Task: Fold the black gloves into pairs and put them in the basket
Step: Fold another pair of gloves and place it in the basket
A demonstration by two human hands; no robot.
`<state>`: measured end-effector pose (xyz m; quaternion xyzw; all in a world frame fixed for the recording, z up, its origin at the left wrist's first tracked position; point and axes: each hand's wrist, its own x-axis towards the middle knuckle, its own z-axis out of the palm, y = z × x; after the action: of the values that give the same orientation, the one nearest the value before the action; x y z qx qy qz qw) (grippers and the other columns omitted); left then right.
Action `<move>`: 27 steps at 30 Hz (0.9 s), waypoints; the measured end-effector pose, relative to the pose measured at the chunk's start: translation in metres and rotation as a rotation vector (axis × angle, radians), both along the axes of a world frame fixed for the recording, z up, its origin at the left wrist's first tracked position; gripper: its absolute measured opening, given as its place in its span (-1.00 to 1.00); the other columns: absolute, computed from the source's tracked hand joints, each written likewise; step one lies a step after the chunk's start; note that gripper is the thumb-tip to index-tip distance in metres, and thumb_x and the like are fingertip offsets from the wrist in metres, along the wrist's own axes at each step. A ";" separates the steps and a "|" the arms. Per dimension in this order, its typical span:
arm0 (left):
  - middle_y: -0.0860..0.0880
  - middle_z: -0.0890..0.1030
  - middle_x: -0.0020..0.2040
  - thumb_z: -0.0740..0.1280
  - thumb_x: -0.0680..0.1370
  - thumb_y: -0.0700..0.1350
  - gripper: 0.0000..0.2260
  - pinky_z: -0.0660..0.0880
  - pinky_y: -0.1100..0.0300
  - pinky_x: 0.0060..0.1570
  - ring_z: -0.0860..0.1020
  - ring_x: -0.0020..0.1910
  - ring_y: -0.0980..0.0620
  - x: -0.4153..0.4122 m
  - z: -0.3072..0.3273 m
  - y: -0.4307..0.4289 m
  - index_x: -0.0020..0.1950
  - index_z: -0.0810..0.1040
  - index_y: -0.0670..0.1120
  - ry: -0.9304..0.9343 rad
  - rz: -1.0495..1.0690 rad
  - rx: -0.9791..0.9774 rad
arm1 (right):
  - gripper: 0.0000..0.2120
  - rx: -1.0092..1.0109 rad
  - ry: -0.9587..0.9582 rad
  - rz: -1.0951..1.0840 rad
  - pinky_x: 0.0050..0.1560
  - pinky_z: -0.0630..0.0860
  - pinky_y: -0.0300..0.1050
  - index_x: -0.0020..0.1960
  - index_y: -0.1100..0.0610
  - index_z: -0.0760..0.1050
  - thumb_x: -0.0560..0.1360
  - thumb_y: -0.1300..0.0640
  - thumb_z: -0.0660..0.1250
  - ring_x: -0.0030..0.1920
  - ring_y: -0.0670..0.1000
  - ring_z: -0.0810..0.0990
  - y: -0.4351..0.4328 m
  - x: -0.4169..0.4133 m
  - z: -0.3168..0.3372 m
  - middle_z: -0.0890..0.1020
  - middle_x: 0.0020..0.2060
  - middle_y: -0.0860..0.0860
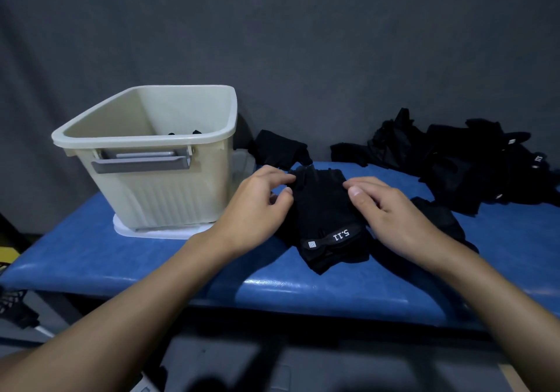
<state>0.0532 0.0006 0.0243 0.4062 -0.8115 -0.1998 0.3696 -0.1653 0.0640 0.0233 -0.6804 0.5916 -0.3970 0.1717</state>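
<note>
- Counter [121, 258]: blue padded top. It carries every item listed below.
- Basket [169, 197]: beige plastic with ribbed walls and a grey handle [141, 163] on its near side. It stands upright at the left of the counter on a white base [157, 234].
- Basket contents [185, 133]: small black tips show just above the near rim. What they are cannot be told from this angle.
- Centre glove [324, 210]: black and fingerless, lying flat on the counter between both hands, just right of the basket. Its wrist strap [333, 238], marked "5.11", faces the person. More black fabric shows under its near edge.
- Left hand [254, 210]: placed at the centre glove's left side. Its fingers [280, 176] are curled, with forefinger and thumb pinching the upper left edge.
- Right hand [397, 216]: placed at the centre glove's right side. Its fingers [363, 181] are curled close together, with the thumb resting on the fabric. I cannot tell whether any fabric is caught between them.
- Rear glove [278, 149]: a single black glove lying at the back of the counter, beside the basket's right wall.
- Side glove [439, 219]: black, lying partly beneath the right wrist.
- Glove pile [469, 164]: a loose black heap at the right rear of the counter, well apart from the basket.
- Backdrop [303, 43]: grey cloth hanging behind the counter.
</note>
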 end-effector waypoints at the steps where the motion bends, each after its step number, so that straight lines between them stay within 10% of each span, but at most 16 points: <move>1: 0.09 0.52 0.17 0.27 0.62 -0.16 -0.71 0.48 0.34 -0.06 0.59 -0.20 0.10 0.001 -0.001 0.000 0.33 0.57 -0.13 -0.007 0.000 0.012 | -0.73 0.012 0.018 0.001 0.21 0.33 -0.44 0.23 0.00 0.55 0.62 -0.01 0.16 0.17 -0.36 0.44 -0.001 0.000 -0.002 0.50 0.13 -0.27; 15: 0.16 0.37 0.27 0.48 0.49 0.00 -0.37 0.39 0.38 0.11 0.50 0.02 0.22 0.003 -0.006 0.005 0.51 0.38 -0.12 -0.118 -0.099 0.094 | -0.67 -0.009 0.084 0.051 0.04 0.34 -0.50 0.24 -0.04 0.55 0.49 0.02 0.41 0.00 -0.34 0.50 0.016 -0.002 -0.002 0.50 0.20 -0.27; 23: 0.14 0.34 0.30 0.50 0.48 -0.04 -0.35 0.37 0.46 0.08 0.48 -0.07 0.20 0.003 0.000 0.011 0.52 0.36 -0.13 -0.045 -0.095 0.049 | -0.70 -0.015 -0.123 0.090 -0.11 0.52 -0.25 0.09 -0.12 0.60 0.44 0.18 0.48 -0.28 -0.15 0.48 0.020 0.002 0.004 0.57 0.16 -0.22; 27: 0.14 0.33 0.31 0.50 0.49 -0.03 -0.34 0.39 0.42 0.11 0.47 -0.05 0.23 0.004 0.001 0.013 0.53 0.34 -0.12 -0.052 -0.092 0.072 | -0.73 0.043 -0.238 0.048 0.08 0.56 0.09 0.07 -0.15 0.62 0.43 0.12 0.49 -0.19 0.00 0.54 0.021 0.001 0.008 0.61 0.08 0.19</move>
<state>0.0576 0.0133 0.0255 0.3864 -0.8309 -0.2353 0.3239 -0.1644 0.0851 0.0310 -0.6386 0.5591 -0.4577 0.2648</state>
